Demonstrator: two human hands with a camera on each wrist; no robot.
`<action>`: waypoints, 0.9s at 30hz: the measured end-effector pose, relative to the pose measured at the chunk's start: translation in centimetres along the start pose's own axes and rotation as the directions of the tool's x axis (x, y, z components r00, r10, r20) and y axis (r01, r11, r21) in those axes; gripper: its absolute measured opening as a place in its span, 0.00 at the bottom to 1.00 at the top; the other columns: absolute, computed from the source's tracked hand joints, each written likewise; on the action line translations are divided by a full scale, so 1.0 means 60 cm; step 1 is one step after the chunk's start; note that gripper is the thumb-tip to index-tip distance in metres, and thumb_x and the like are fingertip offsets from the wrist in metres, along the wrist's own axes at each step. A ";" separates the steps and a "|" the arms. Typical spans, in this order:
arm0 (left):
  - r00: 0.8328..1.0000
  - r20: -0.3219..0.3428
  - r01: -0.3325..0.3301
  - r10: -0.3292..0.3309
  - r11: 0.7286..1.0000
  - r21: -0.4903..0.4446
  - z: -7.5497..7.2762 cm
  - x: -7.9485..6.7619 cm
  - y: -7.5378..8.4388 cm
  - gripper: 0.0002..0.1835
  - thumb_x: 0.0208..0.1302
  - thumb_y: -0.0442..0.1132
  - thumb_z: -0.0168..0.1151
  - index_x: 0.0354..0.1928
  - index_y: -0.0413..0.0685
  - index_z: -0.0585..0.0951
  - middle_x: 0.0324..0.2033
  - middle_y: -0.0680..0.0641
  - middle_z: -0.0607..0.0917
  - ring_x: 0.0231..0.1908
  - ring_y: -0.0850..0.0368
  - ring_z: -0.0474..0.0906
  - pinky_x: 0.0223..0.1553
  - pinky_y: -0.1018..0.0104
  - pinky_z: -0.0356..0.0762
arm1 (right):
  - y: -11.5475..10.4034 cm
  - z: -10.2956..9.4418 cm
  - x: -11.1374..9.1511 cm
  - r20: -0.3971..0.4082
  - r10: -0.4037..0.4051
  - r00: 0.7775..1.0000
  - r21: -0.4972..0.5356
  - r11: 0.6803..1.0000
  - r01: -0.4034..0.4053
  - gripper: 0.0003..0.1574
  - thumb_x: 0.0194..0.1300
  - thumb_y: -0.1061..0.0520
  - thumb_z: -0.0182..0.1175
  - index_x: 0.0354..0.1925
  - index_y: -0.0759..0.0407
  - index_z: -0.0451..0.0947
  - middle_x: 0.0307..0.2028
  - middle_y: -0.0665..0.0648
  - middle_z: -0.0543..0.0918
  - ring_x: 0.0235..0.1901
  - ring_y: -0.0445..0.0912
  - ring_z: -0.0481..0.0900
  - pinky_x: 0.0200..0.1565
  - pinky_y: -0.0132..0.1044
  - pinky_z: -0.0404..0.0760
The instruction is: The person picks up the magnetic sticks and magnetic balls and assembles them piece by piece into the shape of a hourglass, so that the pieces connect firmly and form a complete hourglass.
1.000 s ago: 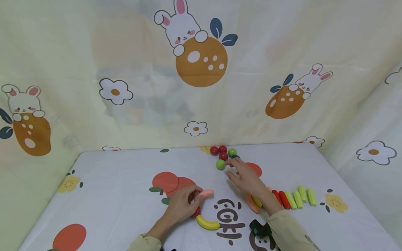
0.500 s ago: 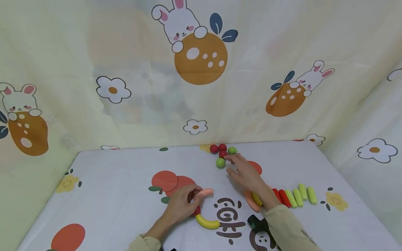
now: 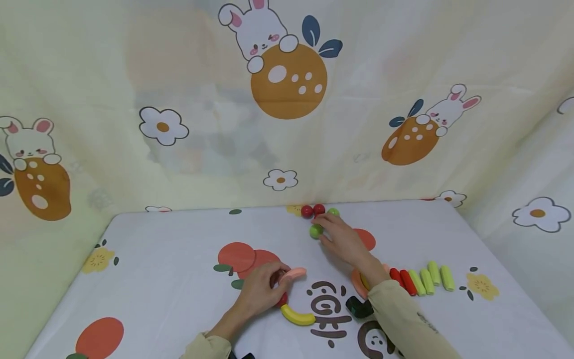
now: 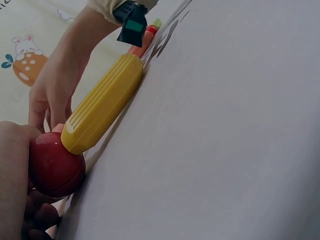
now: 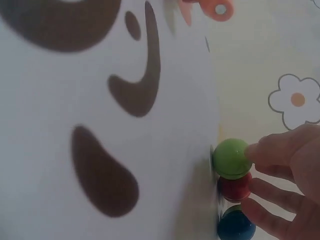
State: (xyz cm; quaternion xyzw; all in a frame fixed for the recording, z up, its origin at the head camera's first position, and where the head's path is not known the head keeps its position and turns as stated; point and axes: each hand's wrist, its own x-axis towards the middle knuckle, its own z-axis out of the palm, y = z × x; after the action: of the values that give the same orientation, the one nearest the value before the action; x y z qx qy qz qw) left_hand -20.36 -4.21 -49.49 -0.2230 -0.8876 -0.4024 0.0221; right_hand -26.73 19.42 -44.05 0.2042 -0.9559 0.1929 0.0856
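My left hand (image 3: 257, 291) pinches a pink curved piece (image 3: 296, 272) between thumb and fingers, low over the cloth. Beside that hand are a red ball (image 4: 57, 165) and a yellow curved ribbed piece (image 3: 298, 316), end against ball. My right hand (image 3: 343, 239) reaches over the ball group at the back. Its thumb tip touches the near green ball (image 5: 232, 159), while the other fingers extend spread beside a red ball (image 5: 235, 187) and a blue ball (image 5: 236, 224). Two more red balls (image 3: 307, 211) and another green ball (image 3: 333, 212) show behind the fingers.
Right of centre, red sticks (image 3: 408, 282) and several light green sticks (image 3: 434, 273) lie in a row. An orange curved piece (image 3: 358, 284) is partly hidden by the right forearm. A dark wrist device (image 3: 358, 306) hangs by the right sleeve. A patterned curtain (image 3: 202, 164) stands behind.
My right hand has moved left and slightly forward, its fingers now over the near green ball and covering the red ball behind it. The left hand keeps its pinch on the pink piece.
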 end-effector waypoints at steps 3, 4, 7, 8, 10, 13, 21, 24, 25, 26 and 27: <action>1.000 -0.009 -0.010 0.010 1.000 0.010 0.001 -0.001 -0.001 0.11 0.63 0.54 0.59 0.42 0.59 0.82 0.23 0.62 0.74 0.25 0.68 0.69 0.26 0.77 0.68 | 0.000 0.001 0.003 0.000 0.005 1.000 -0.001 1.000 -0.005 0.26 0.58 0.62 0.64 0.56 0.56 0.75 0.56 0.59 0.75 0.55 0.52 0.74 0.55 0.48 0.76; 1.000 -0.012 -0.014 0.014 1.000 0.015 0.001 -0.001 -0.001 0.10 0.62 0.53 0.59 0.42 0.60 0.82 0.23 0.62 0.74 0.25 0.68 0.69 0.25 0.77 0.67 | 0.001 0.001 0.004 0.003 0.011 1.000 0.001 1.000 -0.011 0.25 0.58 0.62 0.64 0.55 0.56 0.75 0.55 0.58 0.75 0.55 0.51 0.74 0.55 0.48 0.76; 0.999 -0.022 -0.025 0.026 0.999 0.029 0.001 -0.001 -0.002 0.08 0.61 0.49 0.61 0.41 0.60 0.81 0.22 0.62 0.73 0.25 0.69 0.68 0.25 0.77 0.66 | 0.001 0.003 0.006 0.008 0.016 1.000 -0.002 1.000 -0.016 0.25 0.58 0.62 0.64 0.55 0.56 0.75 0.55 0.58 0.76 0.54 0.51 0.75 0.54 0.48 0.77; 0.999 -0.024 -0.027 0.028 0.999 0.031 0.001 -0.002 -0.002 0.07 0.61 0.48 0.61 0.41 0.61 0.81 0.22 0.62 0.73 0.24 0.69 0.67 0.24 0.77 0.66 | 0.001 0.004 0.007 0.010 0.017 1.000 -0.005 1.000 -0.017 0.25 0.58 0.62 0.64 0.55 0.56 0.75 0.54 0.58 0.76 0.54 0.51 0.75 0.53 0.48 0.77; 0.999 -0.023 -0.024 0.024 0.999 0.033 0.000 -0.002 -0.001 0.07 0.60 0.47 0.61 0.41 0.61 0.81 0.22 0.62 0.73 0.24 0.69 0.67 0.24 0.77 0.65 | 0.001 0.006 0.009 0.017 0.021 1.000 -0.011 1.000 -0.021 0.24 0.58 0.62 0.64 0.54 0.56 0.76 0.54 0.58 0.76 0.53 0.51 0.75 0.53 0.47 0.77; 1.000 -0.021 -0.020 0.021 0.999 0.031 -0.001 -0.002 0.001 0.08 0.61 0.47 0.61 0.41 0.60 0.81 0.22 0.62 0.73 0.25 0.69 0.67 0.25 0.77 0.66 | 0.000 0.009 0.010 0.026 0.032 0.999 -0.012 0.999 -0.031 0.21 0.57 0.62 0.65 0.51 0.55 0.77 0.53 0.58 0.76 0.51 0.50 0.75 0.52 0.47 0.78; 1.000 -0.012 -0.011 0.012 0.999 0.033 0.000 -0.003 0.002 0.08 0.61 0.49 0.60 0.41 0.60 0.81 0.22 0.61 0.73 0.25 0.68 0.67 0.24 0.77 0.65 | -0.005 0.013 0.012 0.027 0.051 0.998 -0.001 0.999 -0.051 0.14 0.55 0.62 0.66 0.41 0.53 0.76 0.49 0.56 0.77 0.47 0.47 0.75 0.50 0.43 0.79; 1.000 -0.013 -0.007 0.007 0.999 0.032 0.000 -0.003 0.000 0.08 0.61 0.49 0.61 0.42 0.62 0.81 0.22 0.61 0.73 0.24 0.68 0.67 0.23 0.76 0.64 | -0.006 0.015 0.013 0.028 0.062 0.998 -0.022 0.998 -0.062 0.17 0.55 0.60 0.67 0.43 0.53 0.75 0.49 0.55 0.77 0.46 0.46 0.74 0.48 0.42 0.79; 1.000 -0.013 -0.006 0.006 0.999 0.032 0.000 -0.003 0.000 0.08 0.61 0.49 0.61 0.42 0.62 0.81 0.22 0.61 0.73 0.24 0.68 0.67 0.23 0.77 0.64 | -0.005 0.015 0.013 0.026 0.063 0.998 -0.031 0.998 -0.062 0.17 0.55 0.60 0.67 0.44 0.53 0.75 0.49 0.55 0.77 0.45 0.46 0.74 0.48 0.42 0.79; 1.000 -0.013 -0.007 0.008 0.999 0.032 0.000 -0.003 -0.001 0.08 0.61 0.49 0.61 0.42 0.62 0.81 0.22 0.61 0.73 0.24 0.68 0.67 0.23 0.77 0.64 | -0.005 0.015 0.013 0.022 0.061 0.998 -0.038 0.997 -0.060 0.18 0.55 0.59 0.67 0.44 0.52 0.75 0.49 0.55 0.77 0.45 0.46 0.74 0.47 0.42 0.79; 1.000 -0.014 -0.008 0.009 0.999 0.034 0.000 -0.002 -0.001 0.08 0.61 0.49 0.61 0.42 0.62 0.81 0.21 0.61 0.73 0.24 0.68 0.67 0.23 0.77 0.64 | -0.005 0.015 0.013 0.019 0.060 0.998 -0.043 0.997 -0.059 0.18 0.55 0.59 0.67 0.45 0.52 0.74 0.49 0.55 0.77 0.45 0.46 0.74 0.47 0.42 0.79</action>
State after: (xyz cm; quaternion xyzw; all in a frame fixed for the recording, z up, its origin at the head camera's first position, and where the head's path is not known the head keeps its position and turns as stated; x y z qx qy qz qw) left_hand -20.27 -4.29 -49.58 -0.2234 -0.8931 -0.3890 0.0339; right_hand -27.40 18.52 -44.60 0.1757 -0.9663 0.1729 0.0746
